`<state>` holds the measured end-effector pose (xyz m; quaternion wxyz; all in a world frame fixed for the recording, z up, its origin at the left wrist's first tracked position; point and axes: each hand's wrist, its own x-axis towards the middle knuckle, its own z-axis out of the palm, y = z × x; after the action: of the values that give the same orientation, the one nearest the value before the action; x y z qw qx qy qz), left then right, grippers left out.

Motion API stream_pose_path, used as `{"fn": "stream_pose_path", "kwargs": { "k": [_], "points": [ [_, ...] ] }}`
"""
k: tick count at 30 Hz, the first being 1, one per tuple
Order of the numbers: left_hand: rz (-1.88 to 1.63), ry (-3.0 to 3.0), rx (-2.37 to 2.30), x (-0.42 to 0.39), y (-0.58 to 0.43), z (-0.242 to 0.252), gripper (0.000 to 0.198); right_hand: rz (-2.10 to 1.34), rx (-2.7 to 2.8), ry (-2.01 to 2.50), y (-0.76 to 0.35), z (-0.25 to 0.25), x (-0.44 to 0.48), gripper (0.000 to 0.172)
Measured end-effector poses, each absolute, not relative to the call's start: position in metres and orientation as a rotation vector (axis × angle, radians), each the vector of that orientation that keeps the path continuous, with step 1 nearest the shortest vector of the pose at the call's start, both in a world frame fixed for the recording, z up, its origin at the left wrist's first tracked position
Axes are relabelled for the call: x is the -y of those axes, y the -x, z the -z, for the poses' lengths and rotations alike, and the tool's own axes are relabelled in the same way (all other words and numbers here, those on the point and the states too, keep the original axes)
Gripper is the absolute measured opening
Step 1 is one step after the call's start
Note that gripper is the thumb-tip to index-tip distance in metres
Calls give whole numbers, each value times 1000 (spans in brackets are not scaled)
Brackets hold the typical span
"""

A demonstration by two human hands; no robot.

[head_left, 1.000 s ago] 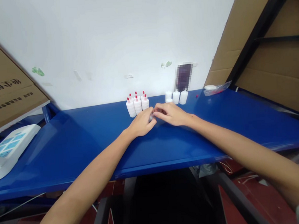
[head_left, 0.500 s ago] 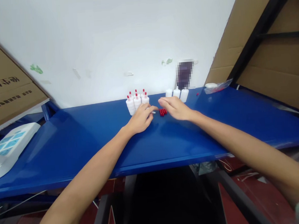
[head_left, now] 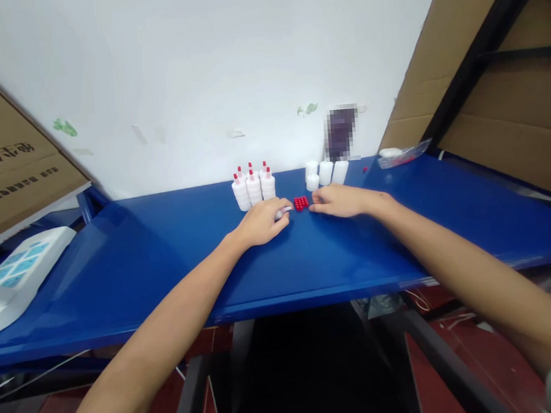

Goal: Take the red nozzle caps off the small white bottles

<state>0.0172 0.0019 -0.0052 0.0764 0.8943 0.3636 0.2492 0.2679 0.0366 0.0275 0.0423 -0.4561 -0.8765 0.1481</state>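
Observation:
My left hand (head_left: 265, 223) is closed on a small whitish nozzle (head_left: 283, 213), whose tip points right from between thumb and fingers. Just to the right of it, a tight cluster of small red caps (head_left: 300, 203) lies on the blue table (head_left: 175, 251). My right hand (head_left: 343, 200) rests at the other side of the caps, its thumb and fingers bent and slightly apart, with nothing visible in them. Behind my left hand stand several white squeeze bottles (head_left: 254, 188) with red-tipped nozzles. White bottles without red tips (head_left: 326, 173) stand behind my right hand.
A single red cap (head_left: 365, 169) and a clear plastic bag (head_left: 406, 154) lie at the back right. A white device with blue panels (head_left: 22, 262) sits at the left edge. Cardboard (head_left: 7, 150) flanks the left side, and a white wall (head_left: 191, 80) rises behind.
My right hand has come down and slightly right, from above the red caps to beside them, uncovering a short white bottle. My left hand has turned, still with the nozzle.

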Motion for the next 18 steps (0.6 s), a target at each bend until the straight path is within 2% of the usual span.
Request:
{"fn": "stream_pose_path", "kwargs": {
  "k": [5, 10, 12, 18],
  "points": [
    [-747, -2676, -1101, -2, -17, 6, 27, -514, 2664, 1433, -269, -31, -35, 32],
    [-711, -2683, -1112, -2, -16, 5, 27, -562, 2662, 1431, -268, -35, -33, 10],
    [-706, -2690, -1109, -2, -16, 4, 27, -554, 2665, 1383, -269, -34, -35, 6],
    [-685, -2711, -1098, -2, -16, 4, 24, -500, 2693, 1307, -272, -27, -43, 13]
  ]
}}
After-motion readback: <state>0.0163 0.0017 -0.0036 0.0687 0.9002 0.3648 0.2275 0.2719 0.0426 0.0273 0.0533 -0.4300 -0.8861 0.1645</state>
